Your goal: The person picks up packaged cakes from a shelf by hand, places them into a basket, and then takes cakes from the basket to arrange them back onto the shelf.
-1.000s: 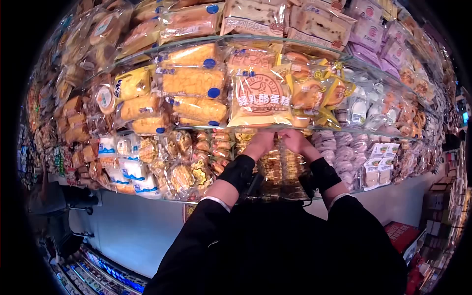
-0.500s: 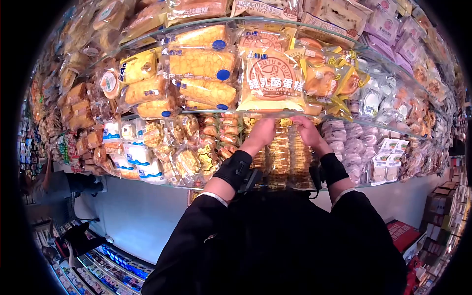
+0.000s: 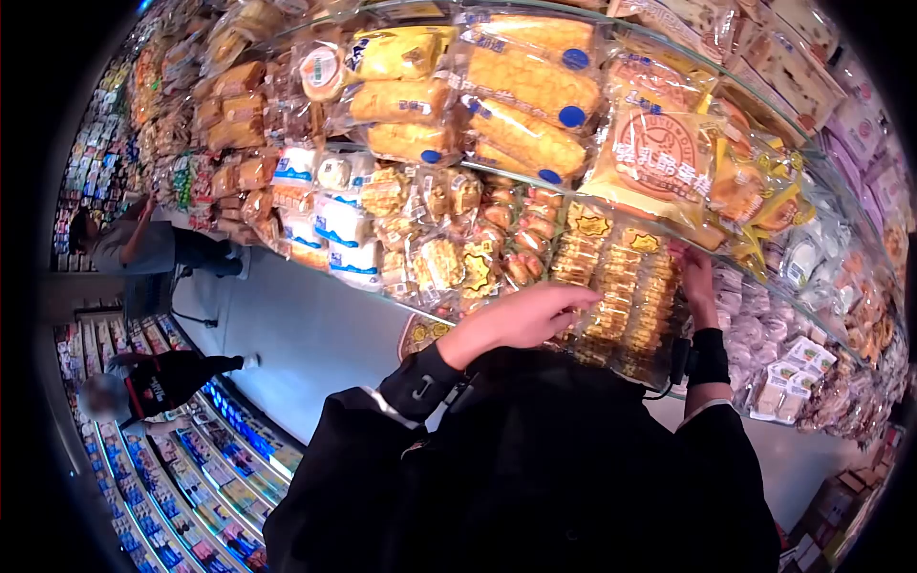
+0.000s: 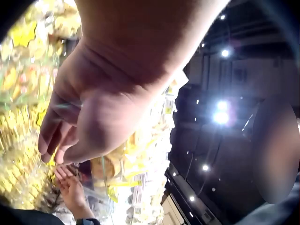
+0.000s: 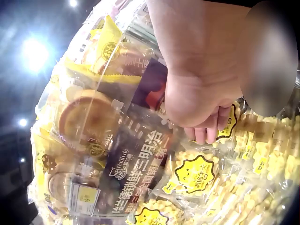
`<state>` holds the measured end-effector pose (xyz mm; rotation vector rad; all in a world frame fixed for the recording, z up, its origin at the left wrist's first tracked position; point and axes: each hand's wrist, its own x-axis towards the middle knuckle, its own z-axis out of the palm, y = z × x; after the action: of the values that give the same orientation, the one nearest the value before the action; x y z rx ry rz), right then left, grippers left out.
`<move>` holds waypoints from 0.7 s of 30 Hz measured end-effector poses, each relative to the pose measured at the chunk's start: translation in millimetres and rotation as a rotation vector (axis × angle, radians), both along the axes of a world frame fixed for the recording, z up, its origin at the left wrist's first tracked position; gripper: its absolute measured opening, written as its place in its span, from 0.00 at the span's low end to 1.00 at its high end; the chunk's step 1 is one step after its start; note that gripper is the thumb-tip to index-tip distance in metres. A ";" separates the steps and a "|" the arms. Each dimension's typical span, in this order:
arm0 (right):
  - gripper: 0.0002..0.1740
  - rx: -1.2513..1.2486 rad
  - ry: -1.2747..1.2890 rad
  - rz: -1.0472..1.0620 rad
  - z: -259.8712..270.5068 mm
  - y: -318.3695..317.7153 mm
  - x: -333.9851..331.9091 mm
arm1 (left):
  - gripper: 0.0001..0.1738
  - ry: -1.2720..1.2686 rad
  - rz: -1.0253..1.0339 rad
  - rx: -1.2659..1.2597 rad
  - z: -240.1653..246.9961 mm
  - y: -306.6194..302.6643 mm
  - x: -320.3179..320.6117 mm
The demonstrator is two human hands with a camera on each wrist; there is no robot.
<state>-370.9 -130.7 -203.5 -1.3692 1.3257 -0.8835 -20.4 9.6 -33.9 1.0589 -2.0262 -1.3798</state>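
Rows of clear-wrapped waffles (image 3: 616,296) with yellow star labels fill the middle of the lower shelf. Over their left front part is my left hand (image 3: 525,315), its fingers loosely extended and holding nothing; the left wrist view shows this hand (image 4: 101,108) with thumb and fingertips near one another. My right hand (image 3: 699,286) reaches to the right end of the rows, fingers at the packs. In the right wrist view my right hand (image 5: 201,93) hangs over a star-labelled pack (image 5: 192,173), its fingers partly hidden; whether they touch it I cannot tell.
A glass shelf edge (image 3: 659,222) runs just above the waffles, with a large round-cake pack (image 3: 654,158) on it. Purple-white packs (image 3: 750,306) lie to the right. At the left stand two people, one in dark clothing (image 3: 172,382), beside other shelves.
My left hand has drawn back from the rear of the rows toward the front left. My right hand remains near the rear right. The head view has turned, shifting the shelves rightward.
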 end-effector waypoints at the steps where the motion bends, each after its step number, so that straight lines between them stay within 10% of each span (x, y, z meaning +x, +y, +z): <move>1: 0.17 -0.005 -0.061 0.027 -3.5 -0.7 -1.1 | 0.22 -0.023 0.059 0.089 22.3 12.4 17.2; 5: 0.18 0.014 -0.030 -0.022 55.6 33.1 31.5 | 0.22 -0.186 0.772 0.158 44.4 51.6 82.0; 6: 0.18 0.042 0.042 -0.046 66.0 41.7 36.7 | 0.28 -0.386 0.862 -0.166 32.2 61.0 99.5; 11: 0.16 0.190 -0.170 0.099 87.8 70.6 52.4 | 0.42 -0.717 0.811 -0.303 -15.3 77.4 109.2; 13: 0.16 0.102 0.022 0.461 113.3 76.0 60.3 | 0.43 -0.796 0.769 -0.364 -36.1 76.2 106.1; 17: 0.13 0.075 0.006 1.147 328.7 106.1 88.3 | 0.44 -0.914 0.847 -0.391 -53.6 77.1 106.1; 18: 0.12 -0.350 -0.435 1.677 327.6 97.6 71.7 | 0.43 -0.857 0.821 -0.390 -54.9 78.5 109.5; 20: 0.03 -0.493 -0.475 1.303 430.9 136.8 102.5 | 0.41 -0.773 0.800 -0.397 -54.7 83.5 118.5; 21: 0.14 -0.624 -0.716 1.449 438.9 132.7 102.6 | 0.40 -0.763 0.801 -0.375 -49.1 82.7 117.9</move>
<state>-268.3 2.0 235.4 -1.7283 -0.6159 -0.5812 97.5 92.3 -83.1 2.0838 -1.8088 -0.1724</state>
